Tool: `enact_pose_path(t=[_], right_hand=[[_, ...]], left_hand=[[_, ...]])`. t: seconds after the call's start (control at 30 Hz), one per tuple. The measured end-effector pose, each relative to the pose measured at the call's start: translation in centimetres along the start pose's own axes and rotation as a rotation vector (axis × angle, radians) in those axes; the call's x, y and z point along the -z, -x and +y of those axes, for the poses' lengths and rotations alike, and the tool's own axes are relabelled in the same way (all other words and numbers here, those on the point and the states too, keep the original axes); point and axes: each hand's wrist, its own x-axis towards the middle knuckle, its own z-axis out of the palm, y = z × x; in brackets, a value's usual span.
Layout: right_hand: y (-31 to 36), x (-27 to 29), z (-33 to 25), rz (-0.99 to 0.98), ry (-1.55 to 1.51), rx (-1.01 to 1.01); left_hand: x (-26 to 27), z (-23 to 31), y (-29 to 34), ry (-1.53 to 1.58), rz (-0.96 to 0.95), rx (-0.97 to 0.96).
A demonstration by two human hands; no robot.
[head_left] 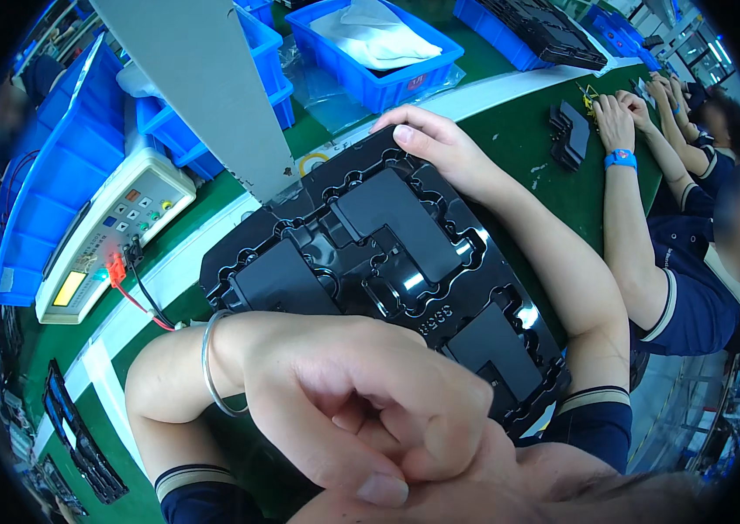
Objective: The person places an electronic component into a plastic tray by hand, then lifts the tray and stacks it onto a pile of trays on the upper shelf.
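A black molded plastic tray [370,275] lies tilted across the green bench before me, with several flat black L-shaped parts [405,223] seated in its pockets. My right hand [435,144] grips the tray's far edge, thumb on top and fingers over the rim. Close to the camera, my left hand [379,393] is raised above the tray's near side, its fingers curled in and nothing visible in them. A metal bangle [207,362] circles the left wrist. Part of the tray's near side is hidden behind this hand.
A tester box [117,236] with red and black leads stands left, beside a grey post [204,87]. Blue bins [379,83] line the back. A black strip-like tray [82,432] lies at left. On the right, a co-worker's hands [619,122] work near a black part [569,135].
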Motion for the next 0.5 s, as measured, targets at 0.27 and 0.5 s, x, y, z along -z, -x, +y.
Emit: enact_pose_path(t=[0.27, 0.5], right_hand=[[0.02, 0.12, -0.02, -0.002, 0.004, 0.023], [0.05, 0.08, 0.06, -0.006, 0.028, 0.021]], left_hand=[[0.07, 0.24, 0.23, -0.085, 0.175, 0.106], [-0.27, 0.42, 0.12, -0.208, 0.221, 0.213]])
